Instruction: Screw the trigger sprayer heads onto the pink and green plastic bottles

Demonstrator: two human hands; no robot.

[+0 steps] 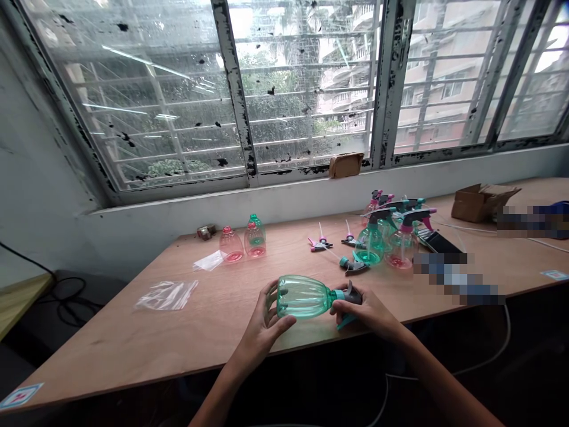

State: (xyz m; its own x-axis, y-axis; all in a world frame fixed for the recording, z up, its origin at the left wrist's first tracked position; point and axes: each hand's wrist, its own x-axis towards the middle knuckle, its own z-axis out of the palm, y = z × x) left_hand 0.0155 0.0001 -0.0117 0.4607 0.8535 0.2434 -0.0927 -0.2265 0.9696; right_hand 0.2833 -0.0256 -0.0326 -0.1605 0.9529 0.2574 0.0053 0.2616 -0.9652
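Above the near edge of the brown wooden bench point(133, 344), a clear green plastic bottle point(306, 296) is held sideways: the left hand point(262, 329) curls its grip round the base, presumably for steadiness; the right hand point(373, 311) pinches the grey-and-teal plastic spray head point(353, 293)

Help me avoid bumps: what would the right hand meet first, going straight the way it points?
Probably the green bottle's body, just beyond the spray head in the right hand, though depth is unclear.

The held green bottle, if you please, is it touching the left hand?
Touching: the head view shows the left hand closed around the base end of the held green bottle, partly showing through its translucent wall.
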